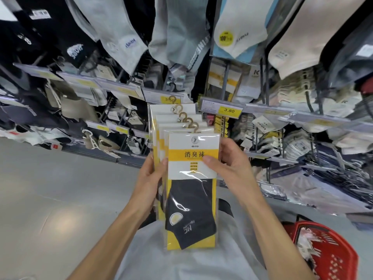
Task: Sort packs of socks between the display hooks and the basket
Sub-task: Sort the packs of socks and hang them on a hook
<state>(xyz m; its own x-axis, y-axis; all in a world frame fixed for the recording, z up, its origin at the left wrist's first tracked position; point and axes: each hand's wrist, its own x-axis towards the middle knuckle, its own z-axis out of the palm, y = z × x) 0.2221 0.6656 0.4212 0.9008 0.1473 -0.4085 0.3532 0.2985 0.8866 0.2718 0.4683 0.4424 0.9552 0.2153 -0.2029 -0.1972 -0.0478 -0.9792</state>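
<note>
I hold a fanned stack of several sock packs [191, 178] in front of me, each in clear plastic with a white and yellow card, a dark sock and a gold hook on top. My left hand [150, 176] grips the stack's left edge. My right hand [228, 164] holds the right edge, its thumb pressed on the front pack's yellow band. A red plastic basket [331, 251] stands at the lower right with some pale packs inside. Display hooks [224, 81] loaded with socks fill the rack behind the stack.
Price rails with yellow tags [229, 110] run across the rack. Large hanging socks [177, 31] crowd the top of the view. Grey floor [50, 188] lies to the left.
</note>
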